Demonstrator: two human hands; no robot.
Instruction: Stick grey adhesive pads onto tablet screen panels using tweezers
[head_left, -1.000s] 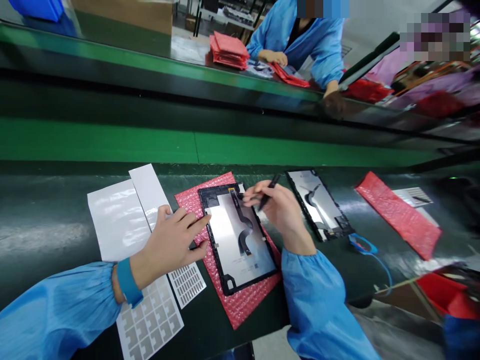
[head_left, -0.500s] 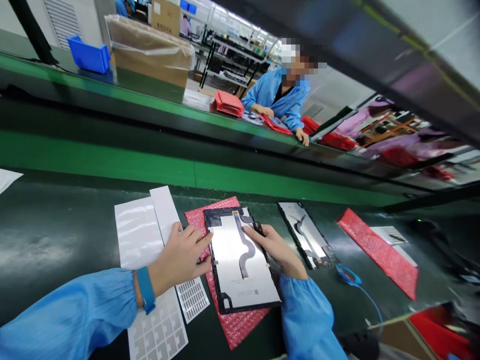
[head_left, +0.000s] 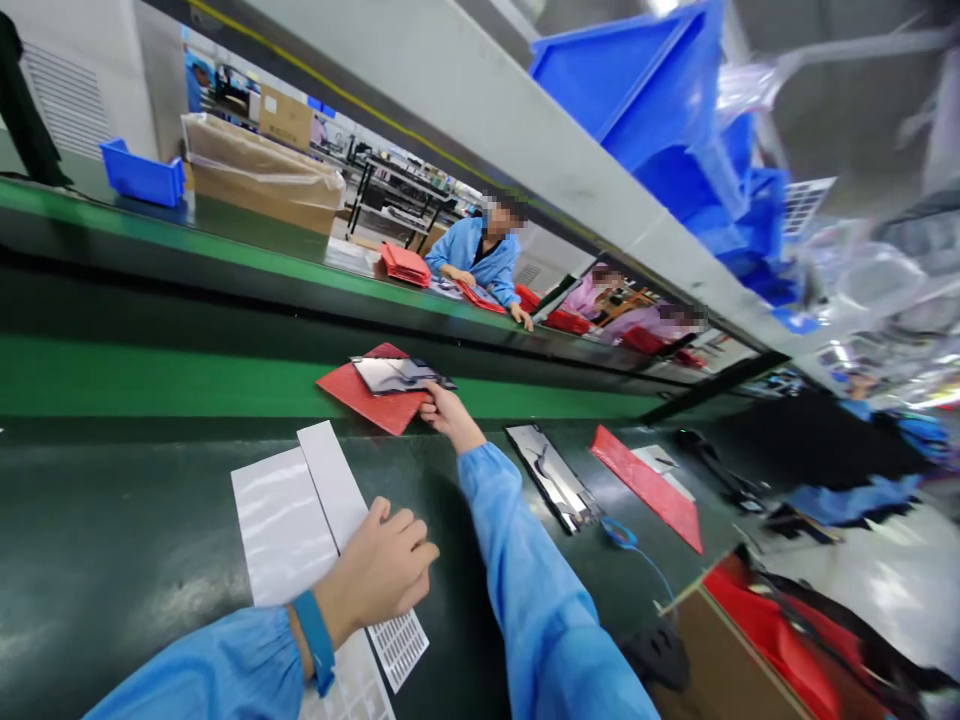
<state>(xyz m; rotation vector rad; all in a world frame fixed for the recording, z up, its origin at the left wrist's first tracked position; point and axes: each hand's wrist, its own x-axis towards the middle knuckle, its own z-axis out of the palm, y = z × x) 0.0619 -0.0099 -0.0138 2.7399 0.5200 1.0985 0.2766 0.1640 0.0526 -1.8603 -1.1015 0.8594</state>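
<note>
My right hand [head_left: 448, 412] reaches forward and grips the near right edge of an LCD screen panel [head_left: 386, 375] with a silvery back. Under the panel lies a red bubble-wrap bag [head_left: 367, 402], both over the green strip at the back of the bench. My left hand [head_left: 386, 565] hovers over white label sheets [head_left: 281, 515], its fingers loosely curled in and nothing seen in them. A blue band circles that wrist. Beneath it shows part of a sheet of small grey labels [head_left: 401, 645]. To the right, a second LCD panel [head_left: 551, 475] lies on the dark bench.
Right of the second panel are a blue coiled cord [head_left: 621, 533], a folded red bubble bag [head_left: 649, 490] and a black device [head_left: 720, 470]. A shelf beam [head_left: 525, 120] with blue bins [head_left: 645, 110] crosses overhead. Across the line sits a co-worker [head_left: 480, 255] in blue.
My right hand has carried the panel and the red bag forward from the bench onto the green strip. My left hand has come off the panel and curled. The view has tilted up.
</note>
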